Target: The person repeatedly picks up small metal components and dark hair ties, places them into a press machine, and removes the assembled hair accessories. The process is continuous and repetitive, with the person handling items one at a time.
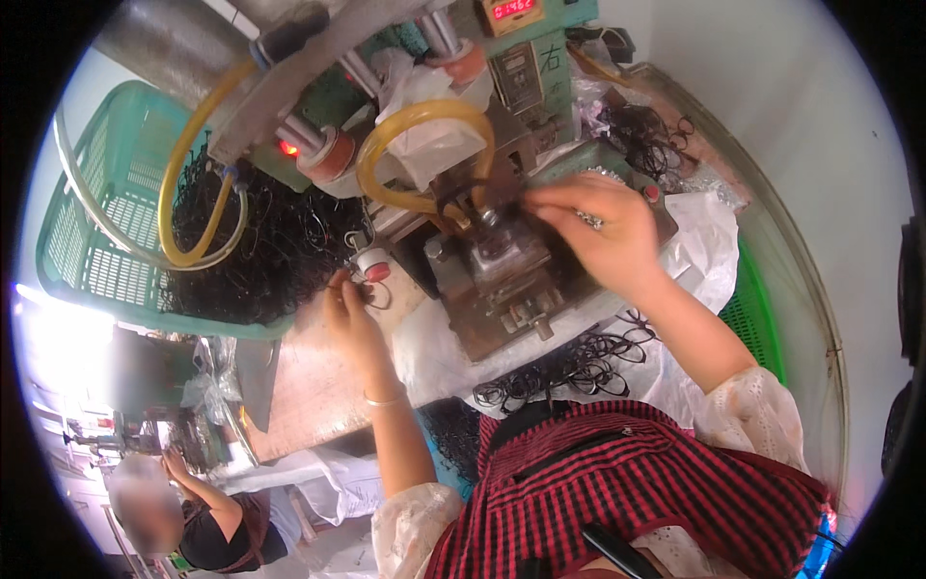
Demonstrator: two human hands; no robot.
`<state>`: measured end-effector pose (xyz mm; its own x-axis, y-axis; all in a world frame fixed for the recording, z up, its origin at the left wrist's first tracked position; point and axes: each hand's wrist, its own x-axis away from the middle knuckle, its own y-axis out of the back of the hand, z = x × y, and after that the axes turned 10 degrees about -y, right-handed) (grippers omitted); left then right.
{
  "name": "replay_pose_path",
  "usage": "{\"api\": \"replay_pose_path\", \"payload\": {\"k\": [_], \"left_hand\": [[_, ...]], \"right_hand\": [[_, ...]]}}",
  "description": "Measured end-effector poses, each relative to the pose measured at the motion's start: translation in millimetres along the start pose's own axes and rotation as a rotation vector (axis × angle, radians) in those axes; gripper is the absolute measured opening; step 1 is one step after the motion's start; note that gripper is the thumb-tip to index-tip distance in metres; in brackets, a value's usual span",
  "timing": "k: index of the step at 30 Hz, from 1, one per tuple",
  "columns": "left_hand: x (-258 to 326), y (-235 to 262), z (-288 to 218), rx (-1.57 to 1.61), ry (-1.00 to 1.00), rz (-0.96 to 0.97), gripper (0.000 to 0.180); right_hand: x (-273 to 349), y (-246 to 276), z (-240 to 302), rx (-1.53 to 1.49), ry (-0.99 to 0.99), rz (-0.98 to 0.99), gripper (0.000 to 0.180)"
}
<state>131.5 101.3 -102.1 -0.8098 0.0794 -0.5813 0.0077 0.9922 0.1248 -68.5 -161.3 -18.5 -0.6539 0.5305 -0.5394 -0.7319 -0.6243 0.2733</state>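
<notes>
A small metal press machine (502, 280) stands on a wooden bench, with yellow hoses (424, 116) looping over it. My right hand (598, 227) reaches to the machine's die block, fingers pinched on a thin black elastic loop (473, 188) at the tool head. My left hand (347, 309) rests on the bench to the left, by a small white and red button (371, 265), with a thin black loop at its fingertips. A green plastic basket (116, 193) at the left holds a heap of black elastic loops (260, 241).
More black loops (569, 367) lie on white plastic sheet in front of the machine, and others (646, 135) at the back right. A red digital display (513, 10) sits on top. Another person (193, 521) sits low at the lower left. A green bin rim (762, 318) is at right.
</notes>
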Motion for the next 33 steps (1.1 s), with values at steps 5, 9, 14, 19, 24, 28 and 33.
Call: {"api": "replay_pose_path", "payload": {"k": [5,9,14,19,24,28,33], "left_hand": [[26,-5,-21,0.295,0.122,-0.049,0.014],[22,-6,-84,0.342,-0.117,-0.078,0.011],[-9,-20,-151,0.276,-0.488,0.045,0.016],[-12,10,-149,0.756,-0.392,0.011,0.015],[24,8,-203,1.037,-0.426,0.284,0.011],[36,-36,-191,0.469,-0.184,0.317,0.008],[19,-69,-171,0.284,-0.283,0.289,0.012]], "right_hand": [[18,-46,-14,-0.401,-0.317,-0.006,0.034],[18,-46,-6,-0.487,-0.392,0.034,0.041],[11,-45,9,-0.566,-0.409,0.132,0.041],[19,-21,32,-0.610,-0.420,0.200,0.043],[22,31,-56,0.733,-0.079,-0.061,0.036],[31,28,-104,0.914,-0.160,-0.123,0.024],[14,28,-110,0.694,-0.124,-0.149,0.015]]}}
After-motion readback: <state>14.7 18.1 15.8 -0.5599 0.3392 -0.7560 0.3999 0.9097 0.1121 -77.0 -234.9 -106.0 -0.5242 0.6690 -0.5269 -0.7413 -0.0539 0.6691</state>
